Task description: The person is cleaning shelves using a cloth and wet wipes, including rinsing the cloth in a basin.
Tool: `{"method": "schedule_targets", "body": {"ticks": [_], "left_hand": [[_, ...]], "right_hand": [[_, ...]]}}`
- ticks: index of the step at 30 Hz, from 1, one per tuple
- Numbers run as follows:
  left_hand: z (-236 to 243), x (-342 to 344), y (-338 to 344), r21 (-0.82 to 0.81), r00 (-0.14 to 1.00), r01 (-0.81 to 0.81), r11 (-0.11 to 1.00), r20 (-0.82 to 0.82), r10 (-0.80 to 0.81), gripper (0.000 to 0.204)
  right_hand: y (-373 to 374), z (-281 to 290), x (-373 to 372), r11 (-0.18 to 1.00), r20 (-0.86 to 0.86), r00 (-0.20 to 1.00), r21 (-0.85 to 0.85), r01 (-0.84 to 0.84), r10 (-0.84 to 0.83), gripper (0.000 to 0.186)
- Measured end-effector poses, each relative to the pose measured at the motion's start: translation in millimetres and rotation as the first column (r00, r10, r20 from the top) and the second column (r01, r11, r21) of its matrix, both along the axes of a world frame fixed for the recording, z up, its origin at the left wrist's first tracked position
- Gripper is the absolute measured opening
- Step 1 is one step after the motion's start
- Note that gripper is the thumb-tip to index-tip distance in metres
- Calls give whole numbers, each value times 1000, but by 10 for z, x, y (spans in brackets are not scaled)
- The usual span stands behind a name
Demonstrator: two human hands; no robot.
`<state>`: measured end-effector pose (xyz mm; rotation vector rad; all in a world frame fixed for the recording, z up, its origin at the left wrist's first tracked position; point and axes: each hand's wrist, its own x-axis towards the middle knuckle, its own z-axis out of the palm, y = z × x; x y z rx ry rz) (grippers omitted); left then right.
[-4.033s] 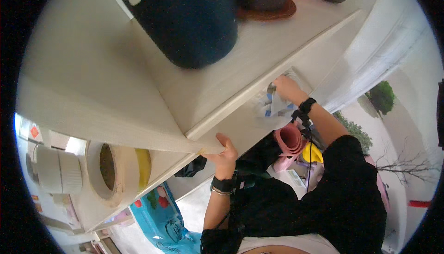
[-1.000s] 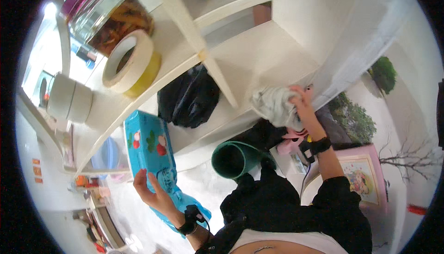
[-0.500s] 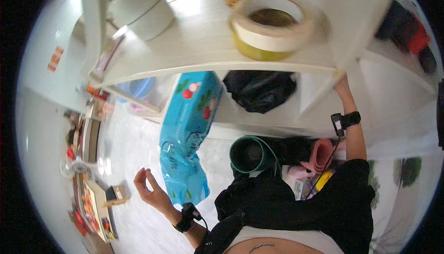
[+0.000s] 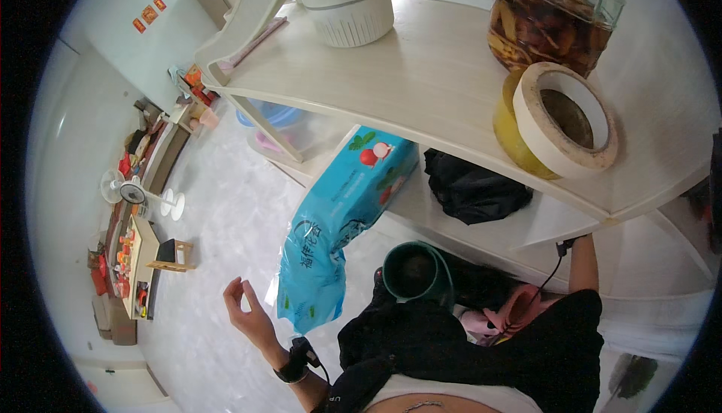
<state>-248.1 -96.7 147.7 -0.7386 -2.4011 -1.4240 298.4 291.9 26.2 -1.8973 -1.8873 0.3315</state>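
Off to the left, my left hand (image 4: pixel 250 321) hovers over the floor with its fingers loosely curled and apart from the thumb. It holds nothing. Just right of it, a blue plastic pack (image 4: pixel 320 225) with a red fruit print hangs out of the lower shelf, its crumpled end drooping. My right forearm (image 4: pixel 585 266) reaches up under the corner of the upper shelf board; that board hides the hand and its fingers. On the upper shelf (image 4: pixel 391 74), a white tape roll (image 4: pixel 530 97) leans on a yellow tape roll (image 4: pixel 502 131), by a glass jar (image 4: pixel 556 22) of brown pieces in liquid.
A white cylindrical appliance (image 4: pixel 347 7) stands on the upper shelf. Below lie a black bag (image 4: pixel 474 191) and a blue basin (image 4: pixel 274 114). By my legs are a green bucket (image 4: pixel 410 270) and pink boots (image 4: pixel 517 308). Farther left stand a fan (image 4: pixel 131 191) and a low table (image 4: pixel 141 255).
The view has swung, so the shelf and its things sit farther right. My right hand, earlier visible at the shelf's corner post, is now hidden behind the board. My left hand keeps its loose curl.
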Motion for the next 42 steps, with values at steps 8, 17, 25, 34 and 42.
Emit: {"method": "schedule_targets", "body": {"ticks": [8, 17, 25, 34, 42], "left_hand": [[132, 130, 546, -432, 862, 495, 754, 137, -488, 56], [-349, 38, 869, -577, 812, 497, 648, 45, -582, 85], [-507, 116, 1107, -475, 783, 575, 667, 83, -616, 93], [-624, -190, 1178, -473, 716, 658, 586, 153, -681, 96], [-897, -457, 769, -301, 498, 837, 456, 75, -864, 105]], "right_hand": [[-731, 148, -65, 975, 82, 982, -161, -156, 171, 32], [-2155, -70, -95, 901, -262, 903, -183, -393, 341, 28], [-3279, -199, 87, 984, -397, 917, -174, -45, -28, 26], [-4014, 125, -357, 986, -585, 807, 64, 151, -86, 23], [-4881, 19, -896, 918, -471, 833, 104, 381, -292, 21]]}}
